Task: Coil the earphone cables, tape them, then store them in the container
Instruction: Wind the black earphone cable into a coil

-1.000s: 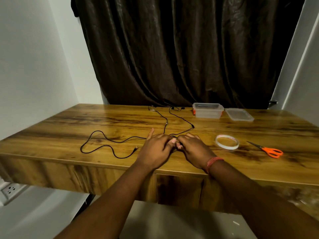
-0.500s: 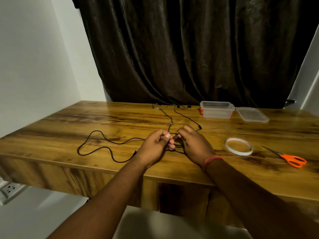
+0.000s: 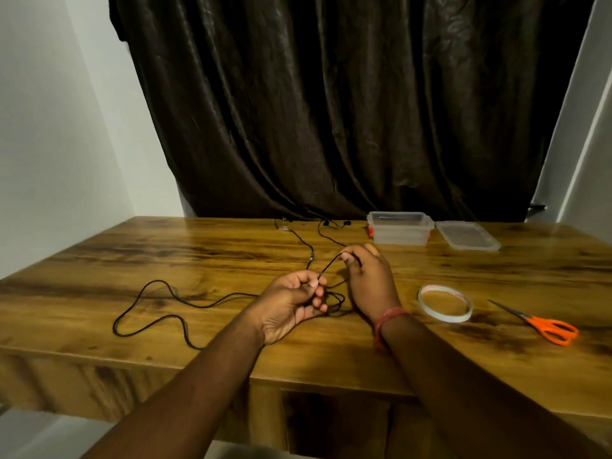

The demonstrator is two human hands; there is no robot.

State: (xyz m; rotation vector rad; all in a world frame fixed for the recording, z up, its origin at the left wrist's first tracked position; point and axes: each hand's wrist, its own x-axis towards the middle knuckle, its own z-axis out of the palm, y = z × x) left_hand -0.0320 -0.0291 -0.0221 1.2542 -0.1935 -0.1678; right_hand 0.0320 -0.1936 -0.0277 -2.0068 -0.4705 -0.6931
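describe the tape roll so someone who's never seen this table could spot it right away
On the wooden table, look right of the right hand, near the front edge. The flat ring of clear tape lies between that hand and the orange-handled scissors. It is the table's only round, hollow thing.

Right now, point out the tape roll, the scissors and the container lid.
tape roll (image 3: 431, 312), head view, near rim
scissors (image 3: 552, 330), head view, orange handles
container lid (image 3: 466, 234), head view, flat middle

Glossy grained wood table (image 3: 165, 260), clear plastic container (image 3: 400, 231), sheeny dark cloth curtain (image 3: 331, 111), orange plastic-handled scissors (image 3: 549, 329).
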